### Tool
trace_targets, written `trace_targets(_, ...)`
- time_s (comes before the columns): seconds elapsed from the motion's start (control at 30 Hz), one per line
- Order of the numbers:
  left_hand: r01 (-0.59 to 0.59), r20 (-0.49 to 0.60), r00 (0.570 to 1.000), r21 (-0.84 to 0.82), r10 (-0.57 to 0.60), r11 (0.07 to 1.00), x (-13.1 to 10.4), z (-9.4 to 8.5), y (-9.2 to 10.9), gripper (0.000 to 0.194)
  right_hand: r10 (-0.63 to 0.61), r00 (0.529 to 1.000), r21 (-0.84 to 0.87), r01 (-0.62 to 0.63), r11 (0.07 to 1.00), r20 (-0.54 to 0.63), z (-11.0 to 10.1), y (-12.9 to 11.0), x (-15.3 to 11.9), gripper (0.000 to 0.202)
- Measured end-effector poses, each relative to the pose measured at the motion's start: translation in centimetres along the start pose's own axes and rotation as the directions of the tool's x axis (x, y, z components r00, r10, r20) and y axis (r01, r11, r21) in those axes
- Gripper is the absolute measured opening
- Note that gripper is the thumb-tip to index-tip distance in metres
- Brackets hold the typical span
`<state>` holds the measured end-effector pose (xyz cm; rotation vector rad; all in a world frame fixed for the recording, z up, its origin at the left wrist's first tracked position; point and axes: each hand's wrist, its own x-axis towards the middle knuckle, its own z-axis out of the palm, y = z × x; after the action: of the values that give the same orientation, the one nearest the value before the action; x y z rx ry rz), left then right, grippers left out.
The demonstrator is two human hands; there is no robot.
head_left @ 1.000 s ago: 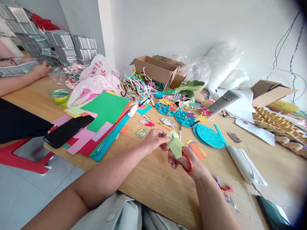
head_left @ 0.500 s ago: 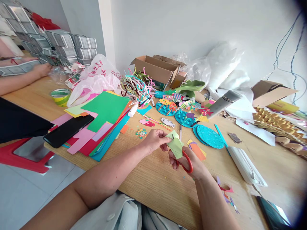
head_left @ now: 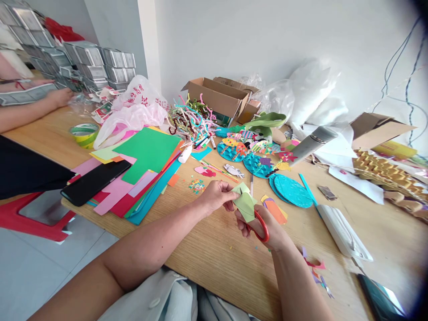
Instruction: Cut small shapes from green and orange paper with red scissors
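My left hand (head_left: 219, 196) pinches a piece of light green paper (head_left: 245, 206) between thumb and fingers, above the front part of the table. Dark drawn lines show on the paper. In my right hand (head_left: 264, 225) are red-handled scissors (head_left: 262, 228), with fingers through the loops. The scissor blades are mostly hidden behind the green paper. Beyond the hands lie a white fish cutout (head_left: 234, 170), a pink and red cutout (head_left: 205, 171) and a heap of tiny coloured paper bits (head_left: 196, 186). Orange paper pieces (head_left: 276, 211) lie beside my right hand.
A stack of coloured paper (head_left: 150, 147) with a black phone (head_left: 96, 182) is at left. Blue discs (head_left: 294, 191) with fish cutouts, a steel flask (head_left: 312, 142) and a white case (head_left: 344, 232) are at right. Another person's hand (head_left: 60, 96) is at far left.
The scissors and green paper stay in almost the same place; the paper has tilted very slightly. Nothing else has visibly moved.
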<state>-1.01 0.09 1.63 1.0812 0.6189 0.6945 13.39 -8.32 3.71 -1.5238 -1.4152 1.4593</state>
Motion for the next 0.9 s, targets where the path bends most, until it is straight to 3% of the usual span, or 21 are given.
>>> trace_targets(0.57,0.012,-0.024,1.0,-0.005,-0.012,1.0,-0.01,-0.01,0.15,0.022,0.022,1.0,-0.013,-0.022,1.0,-0.011,-0.24,0.63,0.21,0.032)
trace_targets(0.9,-0.022,-0.01,1.0,-0.008,0.022,1.0,0.06,-0.15,0.23,0.022,0.02,1.0,0.006,-0.02,1.0,-0.022,-0.28,0.67,0.04,0.024)
